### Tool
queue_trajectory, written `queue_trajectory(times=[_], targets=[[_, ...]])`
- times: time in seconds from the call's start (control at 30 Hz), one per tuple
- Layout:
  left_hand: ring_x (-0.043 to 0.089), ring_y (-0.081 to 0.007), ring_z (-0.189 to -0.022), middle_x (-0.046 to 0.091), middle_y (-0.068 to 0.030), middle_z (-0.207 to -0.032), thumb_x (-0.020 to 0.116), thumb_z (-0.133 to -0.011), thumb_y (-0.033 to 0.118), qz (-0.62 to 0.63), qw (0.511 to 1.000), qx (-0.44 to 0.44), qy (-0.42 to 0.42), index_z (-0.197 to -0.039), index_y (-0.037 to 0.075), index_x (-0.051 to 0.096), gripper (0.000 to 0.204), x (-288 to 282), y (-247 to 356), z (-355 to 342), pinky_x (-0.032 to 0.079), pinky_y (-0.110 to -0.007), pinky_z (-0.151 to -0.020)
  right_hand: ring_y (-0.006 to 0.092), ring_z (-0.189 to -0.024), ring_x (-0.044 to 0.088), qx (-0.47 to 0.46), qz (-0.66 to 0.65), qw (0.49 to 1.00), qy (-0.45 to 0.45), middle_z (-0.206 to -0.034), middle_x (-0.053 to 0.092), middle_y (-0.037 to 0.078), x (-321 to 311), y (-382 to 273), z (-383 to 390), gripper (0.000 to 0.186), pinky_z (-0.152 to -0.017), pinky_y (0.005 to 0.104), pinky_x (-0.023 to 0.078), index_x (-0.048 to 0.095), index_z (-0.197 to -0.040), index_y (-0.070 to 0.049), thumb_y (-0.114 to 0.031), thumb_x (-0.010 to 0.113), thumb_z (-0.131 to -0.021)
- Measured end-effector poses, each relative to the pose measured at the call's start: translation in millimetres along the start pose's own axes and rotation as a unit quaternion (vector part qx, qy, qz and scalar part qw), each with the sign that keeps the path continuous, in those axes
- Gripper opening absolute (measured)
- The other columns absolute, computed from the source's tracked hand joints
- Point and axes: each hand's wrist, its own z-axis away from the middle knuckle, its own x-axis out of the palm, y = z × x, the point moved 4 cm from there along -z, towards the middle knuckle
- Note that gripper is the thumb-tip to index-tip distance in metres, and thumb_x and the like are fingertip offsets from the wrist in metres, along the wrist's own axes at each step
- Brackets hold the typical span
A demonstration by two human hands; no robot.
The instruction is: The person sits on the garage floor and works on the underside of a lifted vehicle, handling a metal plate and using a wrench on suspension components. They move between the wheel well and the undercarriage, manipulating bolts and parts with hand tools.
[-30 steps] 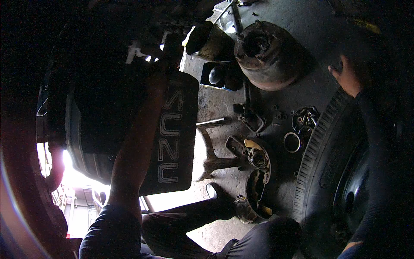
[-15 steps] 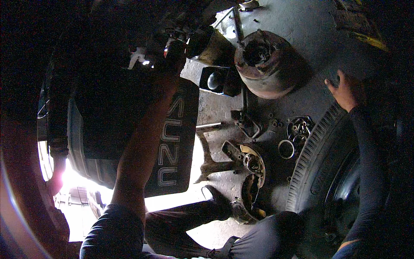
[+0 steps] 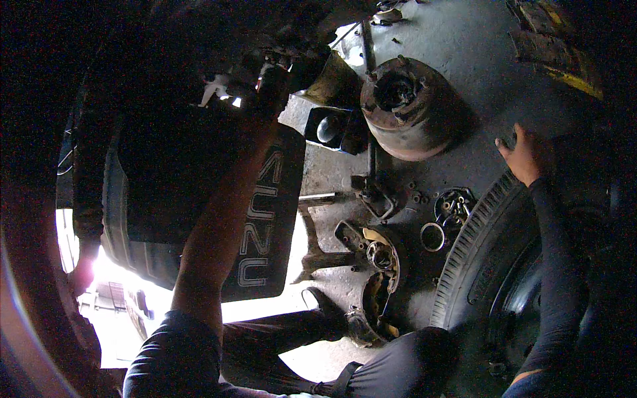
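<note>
My left arm reaches up past a dark mud flap (image 3: 262,219) with large pale lettering. My left hand (image 3: 269,83) is in deep shadow at the dirty metal parts (image 3: 272,58) under the vehicle; its fingers and anything in them are hidden. A white bracket-like piece (image 3: 215,89) shows just left of it. On the right, my right hand (image 3: 527,158) is at the far edge of a large tyre (image 3: 471,259), thumb and forefinger apart, with nothing visible between them. A rusty brake drum (image 3: 415,119) stands on the floor left of that hand.
Brake shoes (image 3: 381,305) lie on the floor near my legs. By the tyre are a metal ring (image 3: 432,237) and a round dish of small parts (image 3: 454,202). A black box-shaped piece (image 3: 330,127) sits beside the drum. A yellow-edged object (image 3: 570,79) lies far right.
The view has shifted slightly, so the floor items appear a little lower and further left. My right hand stays at the tyre's edge and my left hand stays under the vehicle.
</note>
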Motion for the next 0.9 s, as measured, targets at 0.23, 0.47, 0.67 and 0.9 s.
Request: queue_trajectory(times=[0.23,0.47,0.67,0.9], targets=[[0.066,-0.0319,-0.111,0.069,-0.014,-0.121,0.065,-0.09,0.011,0.0,1.0,-0.006,-0.003,-0.123,0.011,0.069,0.033,-2,-5,6,0.051,-0.045,-0.097,0.0383,-0.109,0.066,-0.038,0.048,0.998,0.031,-0.117,0.069,0.021,-18,-14,5,0.061,-0.094,0.0475,0.051,0.06,-0.13,-0.004,-0.049,0.071,-0.09],[0.066,-0.0318,-0.111,0.07,-0.0136,-0.12,0.065,-0.089,0.01,-0.004,1.0,-0.012,0.022,-0.122,0.012,0.069,0.034,-23,-33,21,0.051,-0.045,-0.097,0.0387,-0.106,0.067,-0.031,0.025,0.999,0.022,-0.115,0.069,0.021,-10,-5,1,0.063,-0.092,0.0485,0.052,0.059,-0.132,-0.004,-0.049,0.07,-0.09],[0.066,-0.0318,-0.111,0.07,-0.0133,-0.119,0.065,-0.088,0.009,-0.018,0.999,-0.002,0.047,-0.122,0.012,0.07,0.034,-32,-50,27,0.051,-0.045,-0.097,0.0386,-0.107,0.067,-0.035,0.022,0.999,0.019,-0.116,0.069,0.022,-13,-7,5,0.063,-0.092,0.0482,0.053,0.06,-0.131,-0.002,-0.048,0.071,-0.09],[0.066,-0.0318,-0.11,0.07,-0.0128,-0.118,0.065,-0.088,0.008,-0.046,0.996,0.01,0.069,-0.121,0.013,0.07,0.034,-36,-58,36,0.051,-0.045,-0.097,0.0385,-0.108,0.066,-0.038,0.017,0.999,0.013,-0.116,0.07,0.021,-10,-4,3,0.064,-0.094,0.0476,0.052,0.06,-0.131,-0.001,-0.049,0.071,-0.09]])
